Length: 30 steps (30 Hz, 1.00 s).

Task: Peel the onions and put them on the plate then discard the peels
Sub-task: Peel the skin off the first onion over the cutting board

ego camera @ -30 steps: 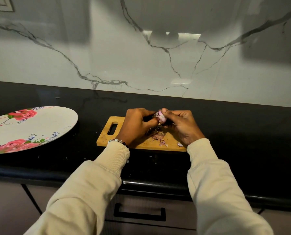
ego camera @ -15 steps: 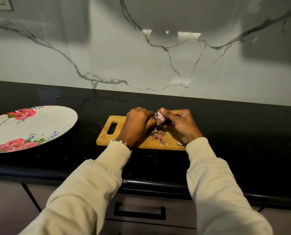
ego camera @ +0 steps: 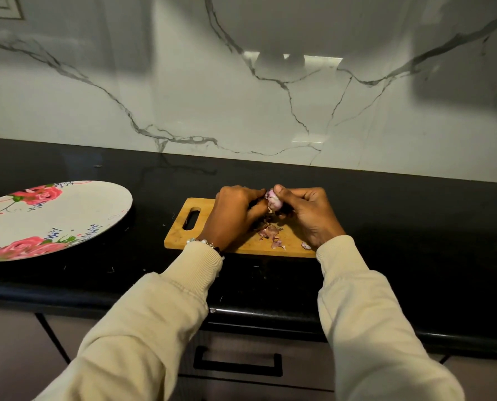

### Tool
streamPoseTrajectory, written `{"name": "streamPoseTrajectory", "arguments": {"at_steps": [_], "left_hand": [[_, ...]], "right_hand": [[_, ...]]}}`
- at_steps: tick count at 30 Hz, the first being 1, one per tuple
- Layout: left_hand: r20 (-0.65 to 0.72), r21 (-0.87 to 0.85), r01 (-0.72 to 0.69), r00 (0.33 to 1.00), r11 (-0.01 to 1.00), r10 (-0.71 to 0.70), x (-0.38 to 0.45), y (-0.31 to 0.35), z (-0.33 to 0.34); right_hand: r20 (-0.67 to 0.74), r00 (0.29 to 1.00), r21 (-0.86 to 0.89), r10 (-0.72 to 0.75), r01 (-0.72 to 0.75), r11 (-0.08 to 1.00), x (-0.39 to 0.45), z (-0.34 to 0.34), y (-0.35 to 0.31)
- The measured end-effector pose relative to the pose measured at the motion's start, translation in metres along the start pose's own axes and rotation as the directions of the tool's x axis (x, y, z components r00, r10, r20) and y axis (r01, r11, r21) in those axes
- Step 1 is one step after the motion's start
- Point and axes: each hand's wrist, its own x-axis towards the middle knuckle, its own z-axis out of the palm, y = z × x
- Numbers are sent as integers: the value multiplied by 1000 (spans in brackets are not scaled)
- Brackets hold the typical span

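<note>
A small pink onion [ego camera: 272, 201] is held just above the wooden cutting board [ego camera: 180, 233]. My right hand [ego camera: 308, 215] grips it, thumb on top. My left hand [ego camera: 235, 215] pinches at its left side, fingers curled against a strip of skin that hangs from it. Several purple peels [ego camera: 271, 234] lie on the board below the hands. A round white plate [ego camera: 76, 212] with pink roses sits to the left on the black counter, with nothing on its visible part.
The black counter [ego camera: 415, 227] runs left to right under a marble backsplash [ego camera: 270, 96]. Its front edge lies close to me, with a drawer handle [ego camera: 237, 364] underneath. Small peel scraps dot the counter near the board.
Both hands stay on the onion over the board with only small finger shifts. The left thumb has slid slightly along the onion's side.
</note>
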Motion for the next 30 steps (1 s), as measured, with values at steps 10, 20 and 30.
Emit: {"name": "streamPoseTrajectory", "arguments": {"at_steps": [10,20,30], "left_hand": [[-53,78,-3,999,997,7,1,-2,3],[-118,194,-75,988,978,99,1,-1,3],[-42,460,-121,987,880,157,-2,5,6]], "right_hand": [[-40,999,40,5,-4,999,1,0,0],[-105,992,69,71,-64,996,3,0,-1],[-58,996,110,67,-61,992,-3,7,-6]]}}
